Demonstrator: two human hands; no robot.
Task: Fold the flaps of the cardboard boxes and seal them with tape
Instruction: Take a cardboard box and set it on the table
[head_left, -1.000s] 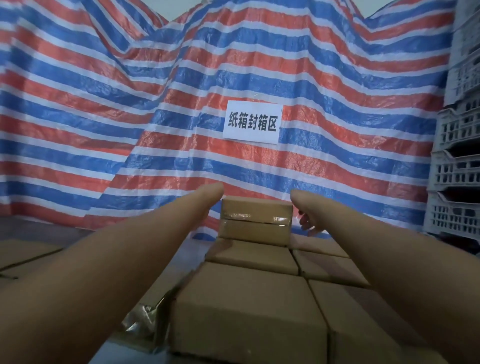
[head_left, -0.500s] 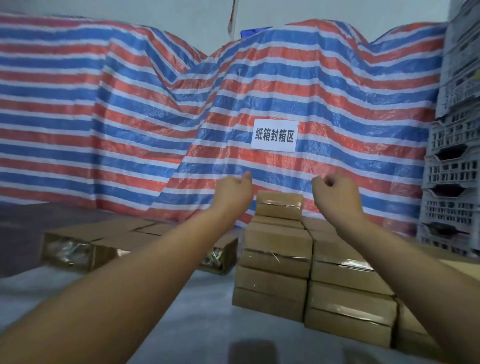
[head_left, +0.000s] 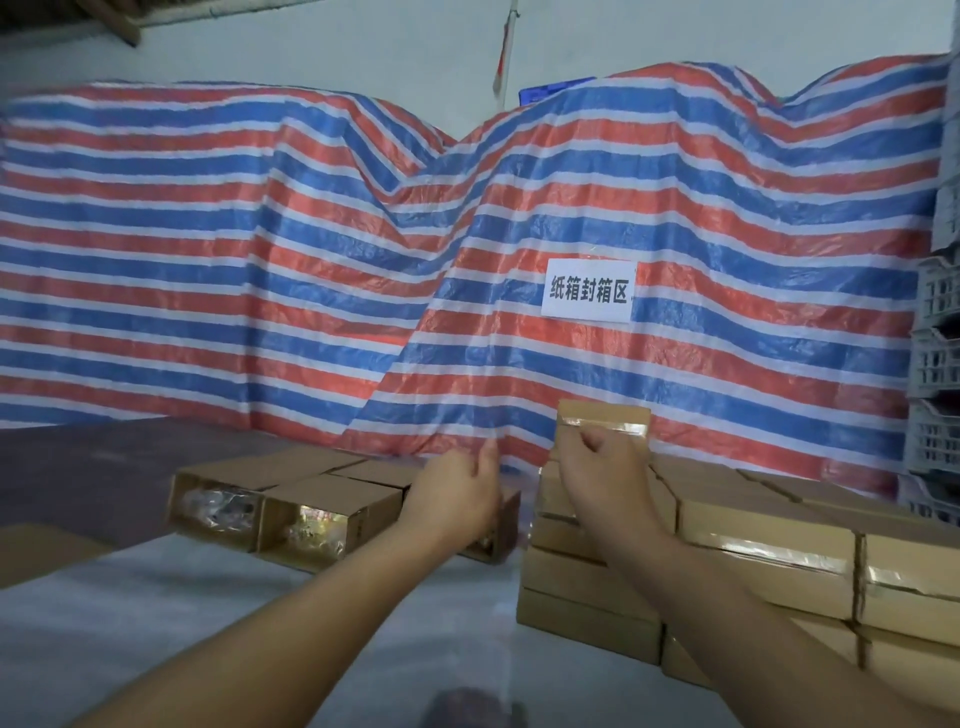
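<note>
Two hands, my left hand (head_left: 457, 493) and right hand (head_left: 602, 467), hung loosely curled and empty above the tabletop (head_left: 208, 623); unsealed boxes (head_left: 291, 514) lay toward its far edge, probably light, stiff, best gripped by their sides.

We have open surface (head_left: 218, 639) in front between the open boxes (head_left: 291, 512) at left and the taped stack (head_left: 769, 582) at right, a narrow gap between them, and the tarp (head_left: 311, 291) walling off everything behind.
</note>
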